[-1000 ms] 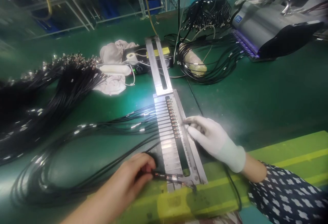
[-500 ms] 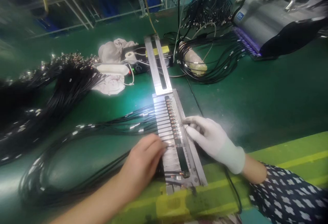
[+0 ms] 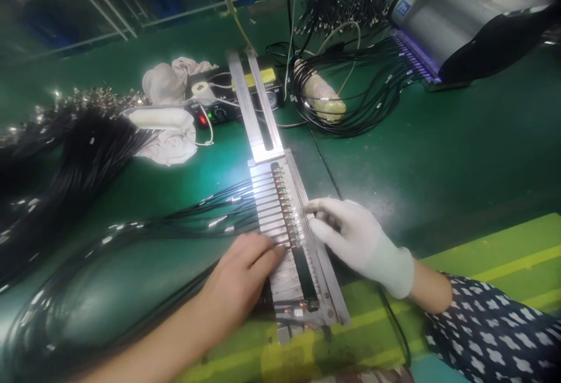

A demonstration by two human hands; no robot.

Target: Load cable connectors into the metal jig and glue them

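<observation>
A slotted metal fixture (image 3: 280,278) lies lengthwise before me, with thin black cables (image 3: 236,199) set side by side across its upper part. Their stripped copper ends (image 3: 284,202) line up over the dark groove. My left hand (image 3: 245,272), bare, is closed at the fixture's left side; its fingertips press on a black cable at the lower end of that row and hide part of it. In a white glove, my right hand (image 3: 355,240) holds the fixture's right edge rail between thumb and forefinger. More cable ends (image 3: 298,311) lie across the fixture's near end.
An open metal frame (image 3: 258,108) extends from the fixture's far end. Behind are a black control box (image 3: 223,111), a white cloth (image 3: 170,146) and a taped bundle (image 3: 322,93). Cable heaps (image 3: 87,137) lie left. A grey machine (image 3: 464,26) with purple light stands at far right.
The view has shifted, so the fixture appears slightly further left. My left fingers have settled lower onto the slots, and the cable end there now sits in the row. My right hand keeps its hold.
</observation>
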